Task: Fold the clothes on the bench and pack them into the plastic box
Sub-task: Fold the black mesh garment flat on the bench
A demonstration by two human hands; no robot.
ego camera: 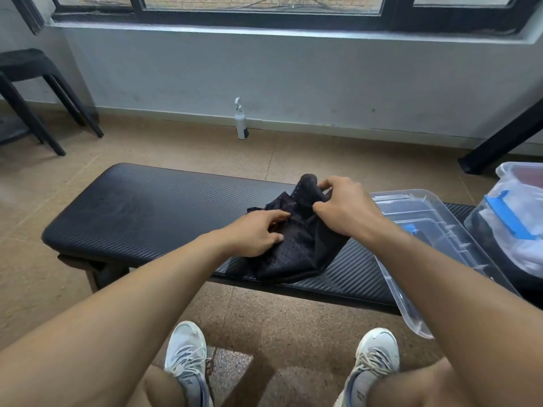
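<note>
A crumpled black mesh garment lies on the black padded bench, right of its middle. My left hand rests on the garment's left part, fingers curled into the cloth. My right hand grips a bunched fold at the garment's top, lifting it a little. A clear plastic box stands on the bench just right of the garment, touching my right forearm's side. Something with a blue clip shows through its wall.
A second clear container with a blue latch sits at the far right on a dark bag. A white spray bottle stands by the wall. A black stool is at the left. A black table leg slants at the right. My shoes are below.
</note>
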